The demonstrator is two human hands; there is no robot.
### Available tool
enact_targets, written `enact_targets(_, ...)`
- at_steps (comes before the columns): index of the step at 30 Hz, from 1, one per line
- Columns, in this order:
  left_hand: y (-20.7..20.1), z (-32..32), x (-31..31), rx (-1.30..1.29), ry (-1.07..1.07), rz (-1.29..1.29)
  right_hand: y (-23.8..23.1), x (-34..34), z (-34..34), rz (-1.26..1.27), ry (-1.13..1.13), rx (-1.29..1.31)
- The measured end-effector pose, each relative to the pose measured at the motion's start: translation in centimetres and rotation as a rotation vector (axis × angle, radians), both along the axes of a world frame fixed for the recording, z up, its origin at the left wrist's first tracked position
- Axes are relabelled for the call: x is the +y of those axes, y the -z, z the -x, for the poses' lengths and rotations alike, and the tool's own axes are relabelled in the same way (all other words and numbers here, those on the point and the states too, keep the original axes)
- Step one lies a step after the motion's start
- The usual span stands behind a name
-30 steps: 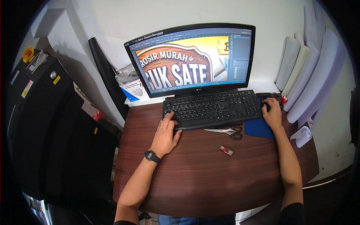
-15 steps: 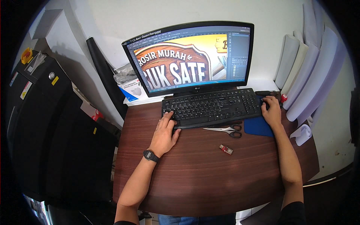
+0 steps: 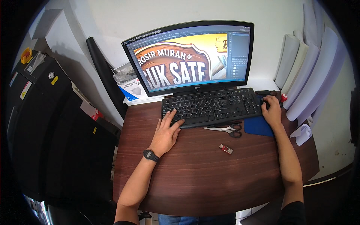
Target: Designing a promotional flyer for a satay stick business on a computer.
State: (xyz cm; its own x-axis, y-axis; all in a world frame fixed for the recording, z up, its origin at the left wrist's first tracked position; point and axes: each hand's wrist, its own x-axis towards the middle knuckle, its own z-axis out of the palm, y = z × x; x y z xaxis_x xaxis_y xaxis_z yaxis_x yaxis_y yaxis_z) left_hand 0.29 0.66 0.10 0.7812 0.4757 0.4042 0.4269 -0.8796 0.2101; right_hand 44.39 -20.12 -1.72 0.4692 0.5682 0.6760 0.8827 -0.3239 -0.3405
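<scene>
Blue-denim legs [image 3: 197,220] and dark sleeves showed at the lower edge of view, cut off, below the curved near edge of a brown desk [image 3: 202,180]. A broad stretch of wood lay between the forearms, reaching a red-and-silver USB stick [image 3: 225,149] and, just beyond, black-handled scissors [image 3: 228,130] with blades toward the left.

The left hand [image 3: 164,131], a black watch [image 3: 150,155] at its wrist, rested with fingers spread on the near left keys of a black keyboard [image 3: 204,108], grasping nothing. At right, the right hand [image 3: 272,111] curved, half closed, over the far part of a blue pad [image 3: 258,126]; a dark shape [image 3: 266,105] beneath its fingers was mostly hidden, and the firmness of its hold could not be told. Little room separated hand and keyboard.

Farther off, a monitor [image 3: 183,60] displayed a brown sign graphic, its side-panel print too small to read. Left of it, a crumpled plastic bag [image 3: 125,76] topped a white-and-blue box [image 3: 134,90]; the contents of both were indiscernible. Paper rolls [image 3: 313,71] leaned at far right, upper ends partly cut off.
</scene>
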Motion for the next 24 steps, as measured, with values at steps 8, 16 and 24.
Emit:
enact_targets(8,0.20,-0.02,0.05,0.059,-0.015,-0.009,0.07,0.08,0.03,0.011,0.015,0.011)
enact_targets(16,0.22,-0.06,0.04,0.049,-0.004,-0.024,-0.04,0.04,0.06,0.001,-0.001,0.005)
enact_targets(24,0.30,-0.01,0.31,-0.041,-0.025,0.094,-0.29,0.05,0.24,-0.002,-0.003,0.017)
